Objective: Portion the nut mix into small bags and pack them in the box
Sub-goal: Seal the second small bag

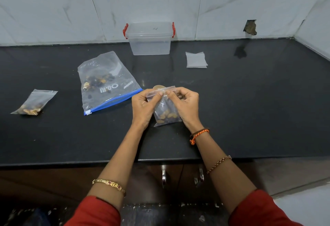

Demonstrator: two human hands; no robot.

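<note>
Here, nuts [167, 116] in small bag [165, 106].

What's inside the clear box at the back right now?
Nothing shows through the clear box; its lid is on with red latches. The filled bag lies on the counter, another small bag is in both hands.

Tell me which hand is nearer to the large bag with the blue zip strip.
Left. The left hand pinches the small bag just right of the large bag, close to its blue corner. The right hand holds the small bag's other side, farther away.
</note>
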